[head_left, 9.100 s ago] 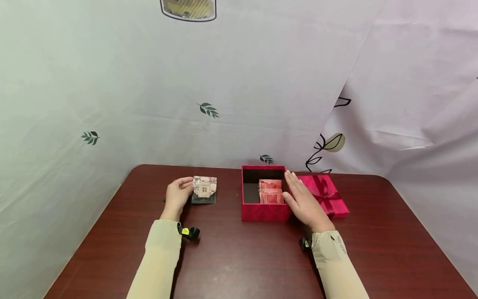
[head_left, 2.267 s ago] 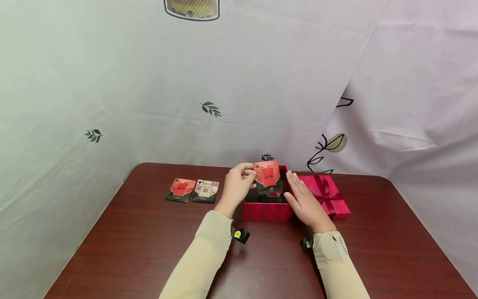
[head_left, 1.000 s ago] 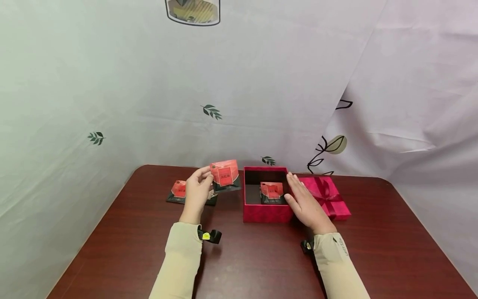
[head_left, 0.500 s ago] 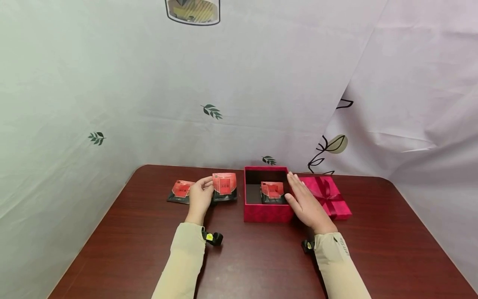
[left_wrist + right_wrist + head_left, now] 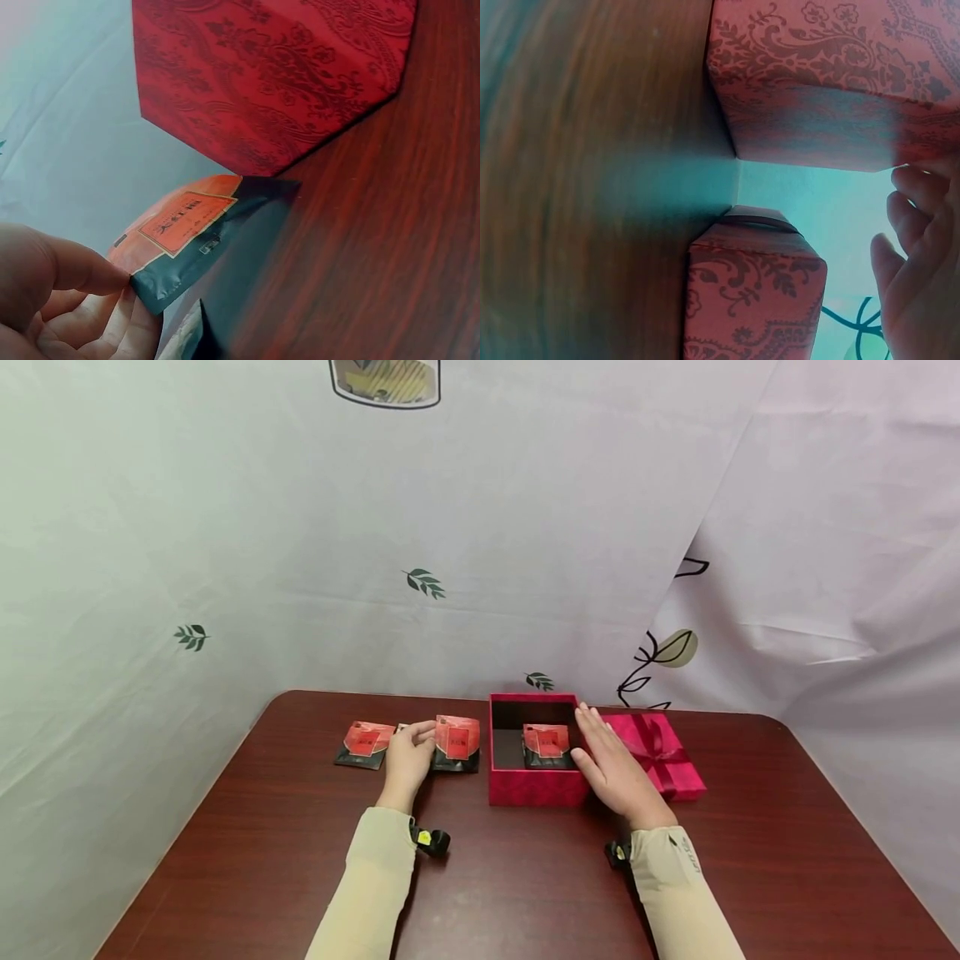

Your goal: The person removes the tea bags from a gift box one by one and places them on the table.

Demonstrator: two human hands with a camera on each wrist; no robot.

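Landmark for all positions: the open red box (image 5: 534, 785) at the centre of the dark wooden table (image 5: 487, 893).

Furthest left of the box, a red-and-black sachet (image 5: 365, 743) lies flat on the table. Next, a pale sachet (image 5: 402, 727) shows only as a sliver behind the left hand; its lie cannot be judged.

The left hand (image 5: 408, 758) sits just left of the box. In the wrist view its thumb and fingers (image 5: 82, 274) pinch the near corner of a second red sachet (image 5: 457, 745). That sachet lies close beside the box's left wall, apart from it; whether it lies fully flat on the table cannot be told.

Inside the box, one more red sachet (image 5: 547, 743) rests against the right-hand side of the floor.

The right hand (image 5: 611, 764) lies along the box's right wall, fingers straight and together, steadying it without gripping. Directly right of the box, behind that hand, sits the ribboned lid (image 5: 656, 752).

Assessment: the sachet in hand appears to be at set-down. Good practice would be to lay it level, in line with its neighbours and not overlapping the hidden pale one, and release the corner only once it rests; the right hand should hold the box square.
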